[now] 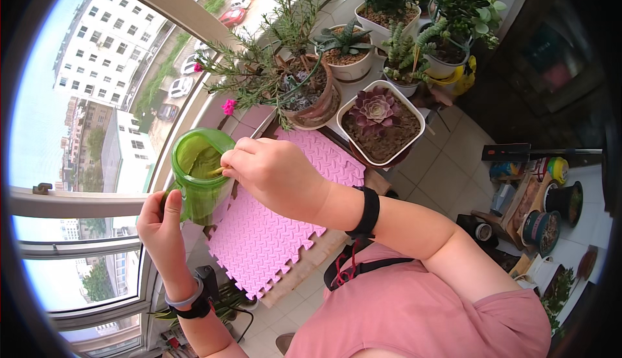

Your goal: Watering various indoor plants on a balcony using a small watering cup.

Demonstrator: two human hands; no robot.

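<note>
A translucent green plastic pitcher [204,202] is held up in front of the window, over the near end of a pink foam mat [272,231]. My left hand [165,227] grips its handle from the left. Some liquid seems to lie inside, though its level is hard to tell. At the pitcher's rim, my right hand [272,173] pinches a thin yellowish stick-like thing [215,171] that dips into the opening. Its lower end is unclear through the green wall.
A square white pot [422,124] with a purple rosette succulent stands beyond the mat. Near the window, a brown pot [325,107] holds a pink-flowered plant. Further pots, including a round white one [357,70], stand behind. A wooden rack [515,207] and pots occupy the right.
</note>
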